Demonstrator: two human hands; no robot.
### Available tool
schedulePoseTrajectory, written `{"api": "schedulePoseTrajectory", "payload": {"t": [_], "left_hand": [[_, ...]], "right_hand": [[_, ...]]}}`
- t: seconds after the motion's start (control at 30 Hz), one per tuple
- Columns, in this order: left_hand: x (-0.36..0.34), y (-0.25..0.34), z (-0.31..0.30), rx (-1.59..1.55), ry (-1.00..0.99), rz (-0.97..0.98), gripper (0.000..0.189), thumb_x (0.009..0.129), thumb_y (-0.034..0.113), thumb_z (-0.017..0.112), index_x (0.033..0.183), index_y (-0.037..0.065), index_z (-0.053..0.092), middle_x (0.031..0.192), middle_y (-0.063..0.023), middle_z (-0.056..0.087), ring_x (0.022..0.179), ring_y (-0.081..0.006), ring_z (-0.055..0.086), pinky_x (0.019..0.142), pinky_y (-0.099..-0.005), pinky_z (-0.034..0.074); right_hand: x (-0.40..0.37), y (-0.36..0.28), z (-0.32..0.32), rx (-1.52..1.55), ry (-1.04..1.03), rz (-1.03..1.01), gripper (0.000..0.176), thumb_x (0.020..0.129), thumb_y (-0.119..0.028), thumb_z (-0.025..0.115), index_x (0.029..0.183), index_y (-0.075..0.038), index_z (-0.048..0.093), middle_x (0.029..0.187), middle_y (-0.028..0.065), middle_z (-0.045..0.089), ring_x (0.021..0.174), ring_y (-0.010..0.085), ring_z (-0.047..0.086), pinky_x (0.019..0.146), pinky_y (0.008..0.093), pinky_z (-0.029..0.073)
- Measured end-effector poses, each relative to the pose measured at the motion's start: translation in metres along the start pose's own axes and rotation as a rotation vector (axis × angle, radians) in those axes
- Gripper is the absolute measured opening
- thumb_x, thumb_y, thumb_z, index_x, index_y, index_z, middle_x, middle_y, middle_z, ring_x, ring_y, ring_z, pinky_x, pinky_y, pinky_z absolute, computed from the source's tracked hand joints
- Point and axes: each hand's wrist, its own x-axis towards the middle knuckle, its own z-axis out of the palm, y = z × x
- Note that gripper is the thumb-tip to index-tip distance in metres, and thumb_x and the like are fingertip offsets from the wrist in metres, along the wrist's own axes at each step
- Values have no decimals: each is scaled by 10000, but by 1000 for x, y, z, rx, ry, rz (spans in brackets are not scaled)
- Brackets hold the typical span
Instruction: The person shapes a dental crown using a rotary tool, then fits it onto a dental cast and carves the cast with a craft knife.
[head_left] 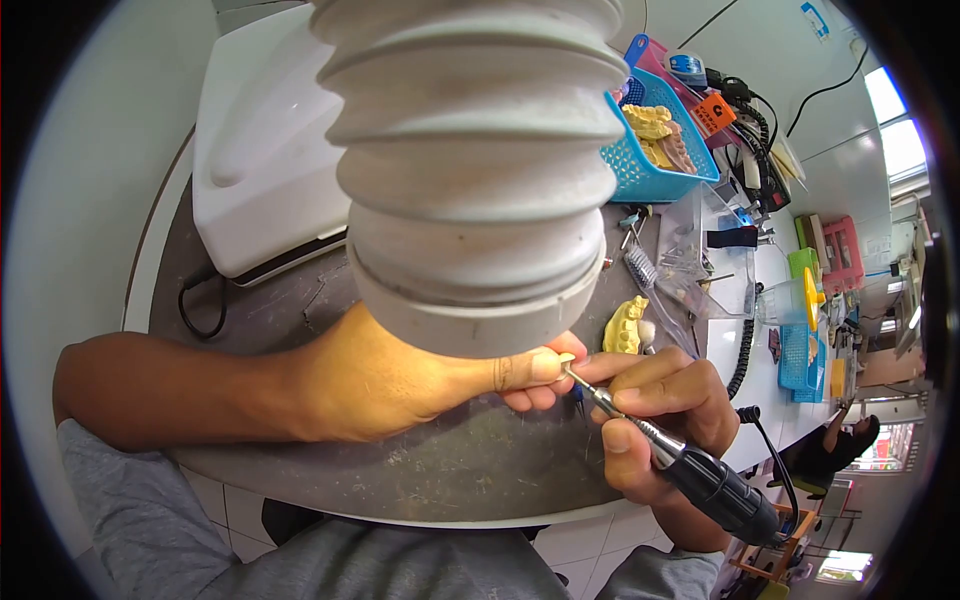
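My left hand [400,385] pinches a small tooth-coloured dental piece [567,358] between thumb and fingers. The fingers cover most of the piece, so its full shape is hidden. In my right hand [675,400] is a rotary handpiece [690,465] with a black grip and metal nose, held like a pen. Its thin bur tip points up and left, at or very close to the piece; contact is hard to make out. My right fingers meet the left fingertips. Just beyond them stands a yellow plaster tooth model [625,325] on the grey bench [430,470].
A ribbed suction hose [475,150] hangs low over my left hand. At the left stands a white machine [265,150]. A blue basket [655,183] holds plaster models. A brush [640,266] and clear box lie at the right. Another person [835,450] sits far right.
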Motion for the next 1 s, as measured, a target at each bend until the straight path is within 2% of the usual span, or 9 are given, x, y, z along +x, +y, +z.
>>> {"api": "schedulePoseTrajectory", "payload": {"t": [0.3,0.63,0.73,1.0], "left_hand": [[0,-1,-2,-52,-10,-51,224,961,79,628,1129,-70,611,919,-86,651,842,-129,607,751,-254,517],[-1,0,-3,-30,-10,-51,241,960,97,637,1128,-75,616,946,-85,657,860,-122,612,755,-246,523],[-1,-1,-4,28,-24,-23,245,958,102,642,1132,-68,621,945,-74,658,866,-112,609,757,-238,520],[-1,1,-3,51,-14,-39,222,949,110,656,1108,-40,618,896,-56,651,823,-108,594,734,-258,503]], "right_hand": [[0,0,0,22,14,14,202,772,16,737,900,48,584,748,147,654,780,325,730,712,396,613],[0,0,1,26,30,14,198,775,10,735,896,51,583,750,147,650,782,324,729,718,403,614],[0,1,-1,-13,-19,-14,200,773,14,733,899,53,582,750,147,644,782,322,728,721,407,614],[0,0,1,6,12,-5,196,772,19,721,902,62,582,736,152,646,696,253,705,740,445,620]]}}
